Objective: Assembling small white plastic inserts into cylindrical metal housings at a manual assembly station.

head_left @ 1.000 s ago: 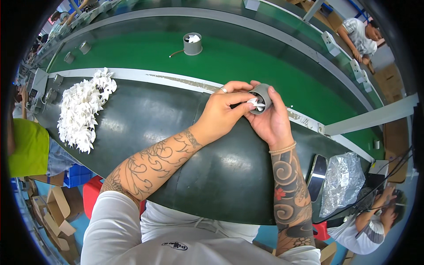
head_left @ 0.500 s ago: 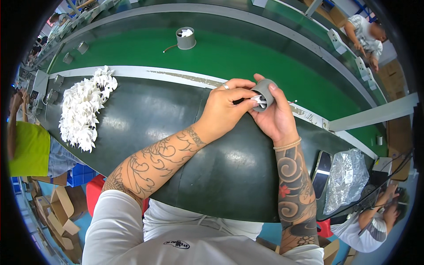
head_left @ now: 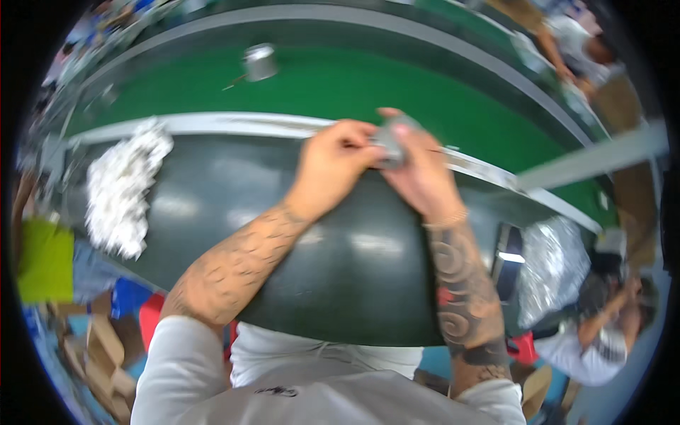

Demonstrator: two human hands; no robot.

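Observation:
A grey cylindrical housing (head_left: 392, 142) is gripped by my right hand (head_left: 425, 173), whose fingers wrap round its far and right sides. It is held above the white strip at the bench's far edge. My left hand (head_left: 333, 159) reaches it from the left, thumb and forefinger closed together at its near-left side. Motion blur and the fingers hide whatever that pinch may hold. A pile of white finned plastic pieces (head_left: 124, 188) lies on the dark bench to the left. Another grey housing (head_left: 261, 62), with a thin lead at its side, stands on the green belt.
A phone (head_left: 508, 262) and a clear plastic bag (head_left: 554, 265) lie on the right of the bench (head_left: 368, 283). A slanted white post (head_left: 595, 159) rises at the right. Other people sit far right, lower right and left. Cardboard boxes (head_left: 106, 347) are at lower left.
The view has shifted and blurred. Both hands and the housing appear slightly farther left. The white piece seen at the housing's opening under my left fingers no longer shows clearly.

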